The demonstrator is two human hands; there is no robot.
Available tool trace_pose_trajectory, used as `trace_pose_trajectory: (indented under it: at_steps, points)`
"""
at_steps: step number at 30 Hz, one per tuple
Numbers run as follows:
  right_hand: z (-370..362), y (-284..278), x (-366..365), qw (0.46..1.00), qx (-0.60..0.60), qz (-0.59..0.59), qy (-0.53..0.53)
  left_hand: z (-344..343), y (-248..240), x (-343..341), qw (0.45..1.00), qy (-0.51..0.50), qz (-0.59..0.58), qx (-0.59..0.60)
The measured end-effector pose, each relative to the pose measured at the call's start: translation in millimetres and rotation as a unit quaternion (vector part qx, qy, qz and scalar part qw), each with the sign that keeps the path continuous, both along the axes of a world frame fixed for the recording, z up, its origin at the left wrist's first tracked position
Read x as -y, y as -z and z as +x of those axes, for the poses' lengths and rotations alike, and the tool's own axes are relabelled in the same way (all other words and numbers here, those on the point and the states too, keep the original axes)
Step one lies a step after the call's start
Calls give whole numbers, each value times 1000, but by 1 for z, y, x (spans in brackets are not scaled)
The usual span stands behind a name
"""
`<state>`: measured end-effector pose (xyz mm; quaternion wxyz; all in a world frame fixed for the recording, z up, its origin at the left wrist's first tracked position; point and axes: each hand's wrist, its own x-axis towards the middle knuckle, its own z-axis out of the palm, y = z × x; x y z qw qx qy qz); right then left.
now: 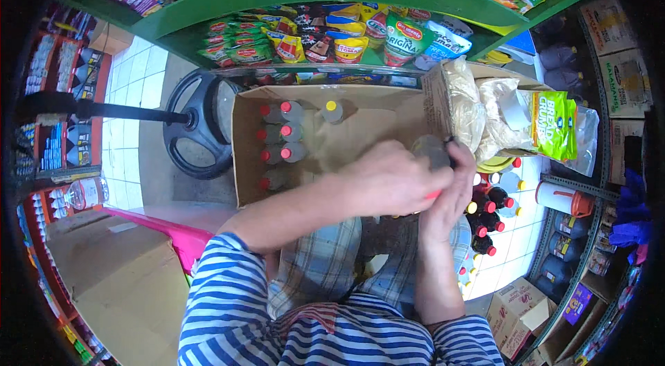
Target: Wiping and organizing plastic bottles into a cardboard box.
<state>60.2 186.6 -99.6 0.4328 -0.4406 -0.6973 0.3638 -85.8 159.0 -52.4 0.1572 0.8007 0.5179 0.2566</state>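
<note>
Both hands meet right of frame centre over the open cardboard box [249, 158]. Left hand [395, 182] and right hand [450, 189] are clamped on one blurred bottle [429, 151], its long axis roughly upright, above the fingers.

Bottles [280, 132] in the box's [244, 179] left side, below the shelf [208, 13].

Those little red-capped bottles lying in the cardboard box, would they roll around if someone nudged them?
Probably. The red-capped bottles look round and lie on their sides in the cardboard box, so a nudge could roll them. Packed side by side in a column, they likely brace each other. The lone yellow-capped bottle has open floor around it and seems freer to roll.
</note>
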Motion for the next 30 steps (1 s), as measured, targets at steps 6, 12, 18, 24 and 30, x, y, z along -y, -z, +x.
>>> trace_pose_trajectory:
  at_steps: [6, 12, 18, 24, 30]
  points:
    - [-5, -13, 2, 944, -189, -269, 8, -21, -59, 32, 999, 34, 10, -8]
    - [-9, -18, -4, 813, -301, -497, -38, -50, -86, 41, 999, 23, 35, 17]
    - [-2, 2, 4, 938, -114, -318, -76, -84, -53, 65, 986, -38, -88, 135]
    - [12, 0, -9, 966, -110, -233, -22, -106, 12, 81, 937, -132, -260, 191]
    - [13, -5, -17, 955, -151, -256, -21, -103, 165, 113, 918, -105, -369, -103]
